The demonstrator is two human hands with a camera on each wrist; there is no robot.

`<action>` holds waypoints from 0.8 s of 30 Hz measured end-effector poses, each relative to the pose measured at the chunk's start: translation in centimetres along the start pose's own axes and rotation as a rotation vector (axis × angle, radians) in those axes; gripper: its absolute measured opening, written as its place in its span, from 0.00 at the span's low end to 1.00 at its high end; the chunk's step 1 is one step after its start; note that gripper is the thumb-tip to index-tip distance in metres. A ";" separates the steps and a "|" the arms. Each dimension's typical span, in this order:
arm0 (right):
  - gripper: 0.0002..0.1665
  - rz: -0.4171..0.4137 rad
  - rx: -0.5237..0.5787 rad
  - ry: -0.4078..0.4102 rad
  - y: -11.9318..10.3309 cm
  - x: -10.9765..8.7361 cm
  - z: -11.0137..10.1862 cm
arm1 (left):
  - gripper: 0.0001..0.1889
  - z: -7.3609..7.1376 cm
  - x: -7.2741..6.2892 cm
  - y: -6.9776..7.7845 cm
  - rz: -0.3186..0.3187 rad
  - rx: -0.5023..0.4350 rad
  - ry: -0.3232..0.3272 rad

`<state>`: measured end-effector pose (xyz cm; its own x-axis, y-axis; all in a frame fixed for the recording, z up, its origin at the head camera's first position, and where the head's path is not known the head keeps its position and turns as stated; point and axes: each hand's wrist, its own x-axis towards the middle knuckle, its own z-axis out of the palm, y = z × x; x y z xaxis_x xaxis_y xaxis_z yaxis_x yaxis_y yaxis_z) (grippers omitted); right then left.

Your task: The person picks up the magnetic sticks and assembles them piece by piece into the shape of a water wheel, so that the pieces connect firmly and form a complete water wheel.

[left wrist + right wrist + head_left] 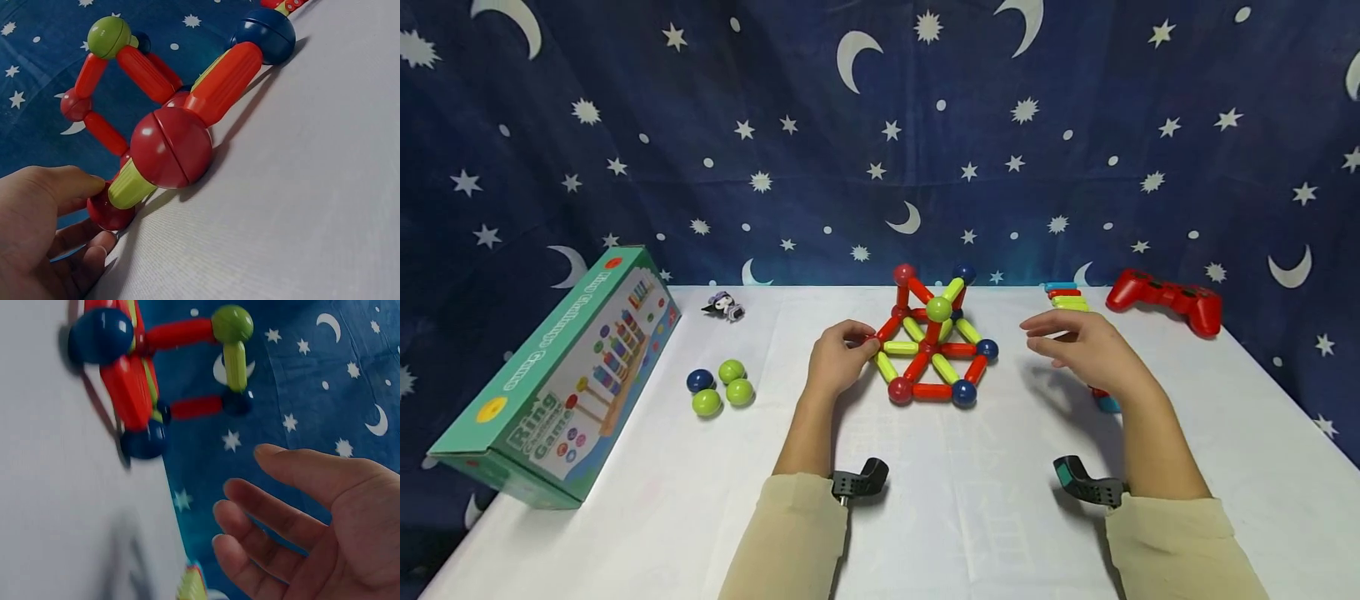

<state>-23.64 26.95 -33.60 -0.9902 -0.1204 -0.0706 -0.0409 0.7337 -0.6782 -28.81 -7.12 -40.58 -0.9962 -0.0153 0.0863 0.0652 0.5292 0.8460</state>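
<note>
A ball-and-rod construction toy (932,392) stands mid-table, its flat wheel-like base made of red and yellow-green rods. Red and dark blue balls join the rim, and upright rods carry a green ball (938,309), a red ball (905,275) and a dark blue ball (964,273). My left hand (841,357) pinches the red ball (111,211) at the base's left corner between thumb and fingers. To the right of the toy, my right hand (1086,346) hovers over the table, apart from it, holding nothing, its fingers loosely bent.
At left stands a green game box (587,375). Near it are three loose green balls (740,392), a dark blue ball (701,381) and a small figurine (726,307). Stacked rods (1070,303) and a red game controller (1165,300) lie back right; more rods (1107,404) are partly hidden behind my right wrist.
</note>
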 end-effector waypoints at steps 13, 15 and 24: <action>0.23 0.179 -0.335 -0.184 4.6 -3.7 -5.1 | 0.10 0.0 0.2 -0.1 -0.016 -0.025 -0.004; 0.22 0.179 -0.373 -0.200 5.1 -3.9 -4.7 | 0.10 0.0 0.2 -0.1 -0.019 -0.025 -0.001; 0.18 0.109 -0.495 -0.237 5.3 -3.9 -2.6 | 0.10 0.1 0.0 -0.2 -0.004 -0.032 -0.002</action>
<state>-20.30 33.07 -35.03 -0.9373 -0.1318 -0.3226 -0.0546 0.9699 -0.2375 -28.87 -7.16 -40.75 -0.9965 -0.0157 0.0823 0.0634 0.5020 0.8625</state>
